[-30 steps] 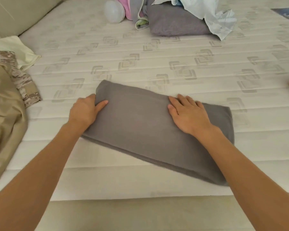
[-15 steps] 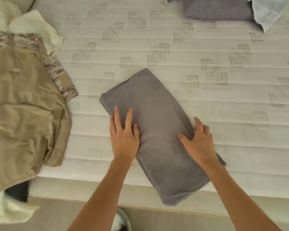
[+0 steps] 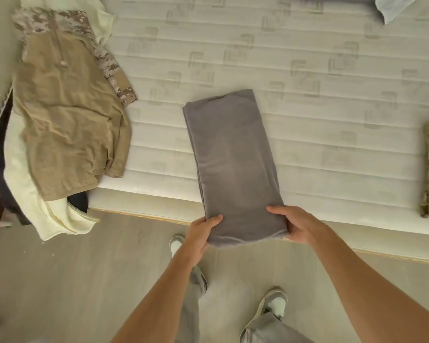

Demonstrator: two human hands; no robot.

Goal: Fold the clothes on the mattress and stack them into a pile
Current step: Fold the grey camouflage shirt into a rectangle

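On the white quilted mattress (image 3: 307, 154), both hands' fingers (image 3: 212, 220) pinch the folded grey fleece garment's (image 3: 233, 157) overhanging end, which could slide floorward and unfold.

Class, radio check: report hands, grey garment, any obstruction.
Left hand and right hand grip near end of folded grey garment. Near end overhangs mattress edge. Nothing on top.

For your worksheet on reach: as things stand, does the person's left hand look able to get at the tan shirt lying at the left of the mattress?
Probably yes. Open mattress separates the left hand from the tan shirt, but its grip is on the grey folded cloth, so it must let go first.
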